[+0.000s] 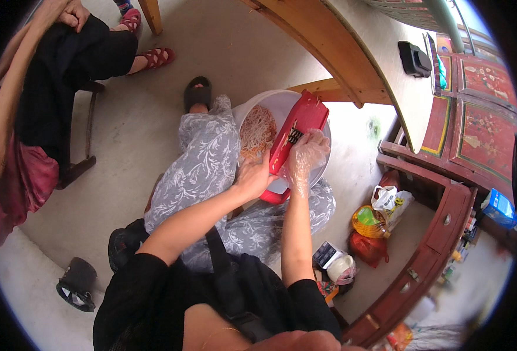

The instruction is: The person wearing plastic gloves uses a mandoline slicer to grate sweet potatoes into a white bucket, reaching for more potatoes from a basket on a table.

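Note:
A long red grater (299, 121) leans over a white tub (279, 104) between my knees. My left hand (252, 177) is closed on the grater's lower left edge. My right hand (308, 151), in a clear plastic glove, presses with curled fingers against the grater beside its dark metal blade (294, 136). Whatever lies under those fingers is hidden. Pale and orange shreds (258, 131) lie in the tub's left part. A red curved handle (275, 197) shows below the grater, near my right wrist.
A wooden table (410, 111) arches over the far right. On the left sits another person (65, 70), hands resting on a knee. Bags and an oil bottle (368, 222) stand at a red drawer cabinet (428, 263). A black bin (77, 281) is at lower left.

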`<state>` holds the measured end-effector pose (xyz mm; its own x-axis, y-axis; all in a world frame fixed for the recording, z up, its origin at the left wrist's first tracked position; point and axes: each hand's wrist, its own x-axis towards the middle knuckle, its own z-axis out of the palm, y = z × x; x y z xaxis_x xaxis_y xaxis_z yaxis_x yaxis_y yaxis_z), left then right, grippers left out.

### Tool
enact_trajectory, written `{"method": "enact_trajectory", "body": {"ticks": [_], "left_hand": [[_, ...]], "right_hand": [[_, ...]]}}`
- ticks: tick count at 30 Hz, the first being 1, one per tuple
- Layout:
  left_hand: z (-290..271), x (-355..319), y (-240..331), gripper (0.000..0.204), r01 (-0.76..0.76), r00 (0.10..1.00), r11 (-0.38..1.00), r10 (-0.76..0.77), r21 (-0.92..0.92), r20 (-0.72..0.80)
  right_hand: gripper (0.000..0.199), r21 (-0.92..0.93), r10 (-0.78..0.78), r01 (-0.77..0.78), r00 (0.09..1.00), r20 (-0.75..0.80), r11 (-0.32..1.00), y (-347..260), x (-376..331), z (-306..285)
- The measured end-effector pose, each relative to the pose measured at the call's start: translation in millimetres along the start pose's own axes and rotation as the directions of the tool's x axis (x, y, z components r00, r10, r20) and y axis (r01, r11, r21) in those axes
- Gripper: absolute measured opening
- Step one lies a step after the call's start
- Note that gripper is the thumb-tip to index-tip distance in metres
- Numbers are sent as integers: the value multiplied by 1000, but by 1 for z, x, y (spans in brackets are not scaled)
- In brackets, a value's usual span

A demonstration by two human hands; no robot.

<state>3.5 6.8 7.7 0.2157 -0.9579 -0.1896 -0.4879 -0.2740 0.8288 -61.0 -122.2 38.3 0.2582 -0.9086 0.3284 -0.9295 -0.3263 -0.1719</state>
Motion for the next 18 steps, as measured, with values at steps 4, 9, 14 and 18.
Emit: {"method": "enact_trajectory", "body": {"ticks": [4,9,14,18], "left_hand": [[-6,2,-2,75,-15,1000,1000,15,9,-17],[-8,8,0,76,-9,1000,1000,10,27,-27],[-2,2,2,77,-30,1000,999,30,18,3],[-15,1,3,76,37,997,999,-39,16,74]], "right_hand": [[12,139,-22,23,1000,-9,990,4,-11,-1],[17,101,-95,96,995,-23,990,24,-19,19],[22,-183,29,-5,991,127,983,11,51,25],[22,18,-162,162,987,-5,987,19,-22,16]]}}
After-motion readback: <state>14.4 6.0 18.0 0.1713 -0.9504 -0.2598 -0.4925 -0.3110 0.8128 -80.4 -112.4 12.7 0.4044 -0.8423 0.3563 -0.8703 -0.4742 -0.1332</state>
